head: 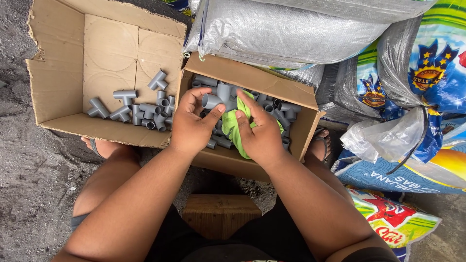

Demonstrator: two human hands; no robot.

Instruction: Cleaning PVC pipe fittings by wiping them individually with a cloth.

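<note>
While left hand (191,123) grips grey tee fitting (218,98) | right hand (259,133): green cloth (235,127)

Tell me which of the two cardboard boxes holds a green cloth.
The right box, under both hands; its green cloth lies among grey fittings. The left box holds only fittings.

The larger cardboard box (63,77) on the left lies open from above, with most of its floor bare and grey pipe fittings (141,111) gathered only along its near right corner. The smaller box (296,104) is packed with fittings and hemmed in by grey sacks (291,29) overhanging its far edge and coloured bags (412,73) crowding its right side. Both hands, the left hand (191,126) and the right hand (259,133), fill its open top.
</note>
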